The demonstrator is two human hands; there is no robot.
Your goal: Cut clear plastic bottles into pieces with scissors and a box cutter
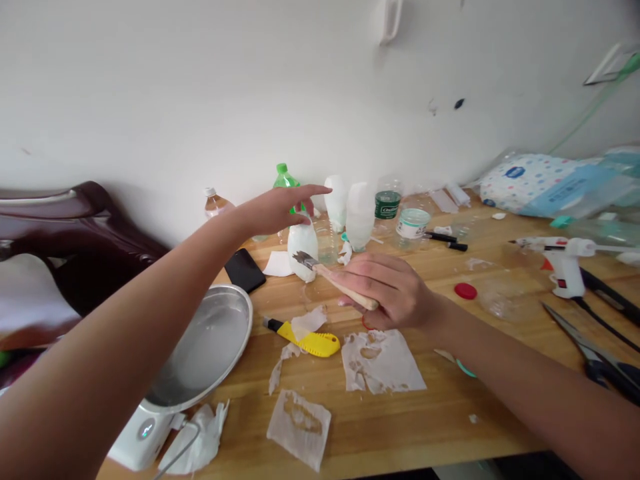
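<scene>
While the right hand (395, 293) is closed on a paintbrush (336, 280), bristles aimed left and away, the white-coated bottle (302, 248) is found upright on the worktop (440, 400) just beyond them. The left hand (280, 208) is held open above it, fingers (313, 192) extended, gripping nothing.

The utility knife (305, 338) is yellow with a black tip, the bottle cap (465, 291) is red, the phone (245, 269) is black, the glue gun (564, 261) is white, and the package (520, 181) has small coloured dots on white.
</scene>
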